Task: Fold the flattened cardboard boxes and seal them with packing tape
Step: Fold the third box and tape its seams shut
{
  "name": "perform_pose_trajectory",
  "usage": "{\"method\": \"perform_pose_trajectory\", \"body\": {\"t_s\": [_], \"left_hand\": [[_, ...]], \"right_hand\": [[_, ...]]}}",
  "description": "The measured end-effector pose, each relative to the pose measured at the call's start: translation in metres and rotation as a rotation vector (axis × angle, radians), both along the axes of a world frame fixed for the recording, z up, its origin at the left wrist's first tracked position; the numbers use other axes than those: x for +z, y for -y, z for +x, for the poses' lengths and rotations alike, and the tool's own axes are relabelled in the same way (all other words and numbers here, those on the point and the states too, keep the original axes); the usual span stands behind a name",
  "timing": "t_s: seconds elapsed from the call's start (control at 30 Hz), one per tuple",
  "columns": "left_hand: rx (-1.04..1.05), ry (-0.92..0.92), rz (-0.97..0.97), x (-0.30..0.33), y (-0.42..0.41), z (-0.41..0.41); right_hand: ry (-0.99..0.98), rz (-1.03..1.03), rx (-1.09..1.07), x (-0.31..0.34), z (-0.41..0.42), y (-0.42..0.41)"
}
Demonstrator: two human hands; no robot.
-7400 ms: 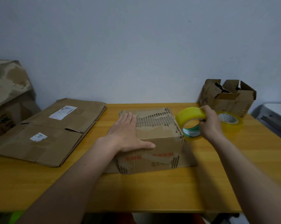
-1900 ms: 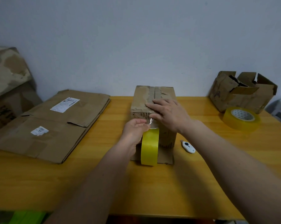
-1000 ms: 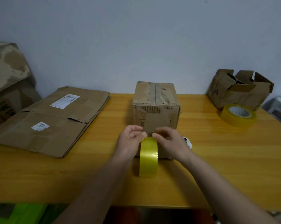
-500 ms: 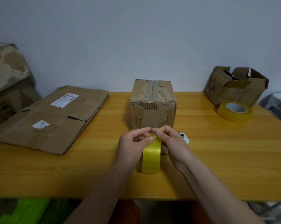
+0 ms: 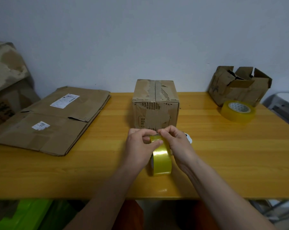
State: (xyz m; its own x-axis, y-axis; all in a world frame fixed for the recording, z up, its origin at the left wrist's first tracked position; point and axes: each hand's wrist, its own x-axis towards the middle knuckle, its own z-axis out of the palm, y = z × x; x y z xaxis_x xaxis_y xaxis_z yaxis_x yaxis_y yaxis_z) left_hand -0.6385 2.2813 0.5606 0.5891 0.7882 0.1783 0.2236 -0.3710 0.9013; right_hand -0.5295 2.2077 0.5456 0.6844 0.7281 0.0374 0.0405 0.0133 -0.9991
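At the far right corner of the wooden desk [image 5: 223, 155], an open cardboard box [image 5: 240, 87] stands with its flaps up; its contents cannot be made out. A second tape roll [image 5: 238, 111] lies flat just in front of it. Mid-desk, the folded cardboard box [image 5: 155, 103] stands closed, its top seam shut. Just before it, a yellow packing tape roll [image 5: 162, 160] stands on edge, and both hands pinch its upper end: left hand [image 5: 138, 146] and right hand [image 5: 178, 145], fingers curled onto the tape. Flattened cardboard boxes [image 5: 54, 118] lie stacked on the left.
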Motion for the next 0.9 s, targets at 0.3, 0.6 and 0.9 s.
{"method": "perform_pose_trajectory", "body": {"t_s": [0.3, 0.6, 0.9], "left_hand": [[0.005, 0.037, 0.138, -0.006, 0.002, 0.002], [0.003, 0.037, 0.209, -0.008, -0.005, 0.005], [0.006, -0.077, 0.235, -0.004, -0.008, 0.006]], "right_hand": [[-0.05, -0.038, -0.083, -0.002, -0.001, -0.007], [-0.052, -0.035, -0.126, -0.002, -0.003, -0.011], [-0.019, -0.066, -0.097, -0.003, -0.003, -0.01]]}}
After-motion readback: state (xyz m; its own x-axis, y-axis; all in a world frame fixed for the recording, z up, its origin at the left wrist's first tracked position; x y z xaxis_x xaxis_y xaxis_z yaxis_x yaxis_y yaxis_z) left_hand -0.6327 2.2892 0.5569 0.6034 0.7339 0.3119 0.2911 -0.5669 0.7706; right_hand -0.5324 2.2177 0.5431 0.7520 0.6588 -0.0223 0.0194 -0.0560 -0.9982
